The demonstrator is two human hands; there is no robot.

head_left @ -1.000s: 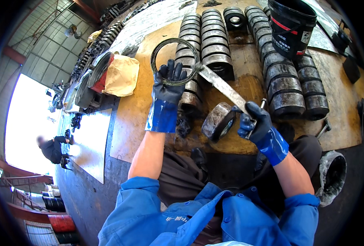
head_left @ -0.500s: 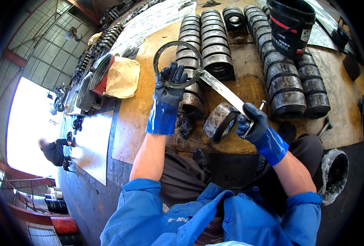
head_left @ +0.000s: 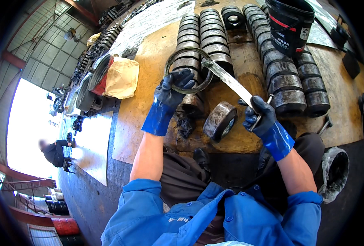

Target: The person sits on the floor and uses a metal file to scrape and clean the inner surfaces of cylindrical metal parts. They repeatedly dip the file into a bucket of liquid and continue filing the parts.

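My left hand (head_left: 173, 88), in a dark blue coated glove, grips the lower left part of a dark, greasy metal ring (head_left: 190, 49) held up over the table. My right hand (head_left: 260, 115), gloved alike, is closed around a flat, pale metal scraper (head_left: 233, 85). The scraper's smeared tip meets the ring's right side or lies just in front of it; I cannot tell which. A thin metal rod (head_left: 270, 98) also sticks out of the right fist at both ends, perhaps a crosspiece of the tool. Below the scraper, a thick steel-and-black roller (head_left: 220, 121) rests tilted on the table.
Rows of similar rollers (head_left: 214, 51) stretch away across the brown tabletop (head_left: 149, 53). A black bucket (head_left: 290, 28) sits on the right rows. Brown paper (head_left: 122, 78) lies at left, a hammer (head_left: 326, 124) at right. A plastic-lined container (head_left: 335, 174) stands beside my leg. Another person (head_left: 55, 151) crouches far left.
The ring has shifted right and slightly down, its face tilting, with my left hand following. My right hand and the scraper have moved a little right; the scraper tip now sits higher on the ring's right side.
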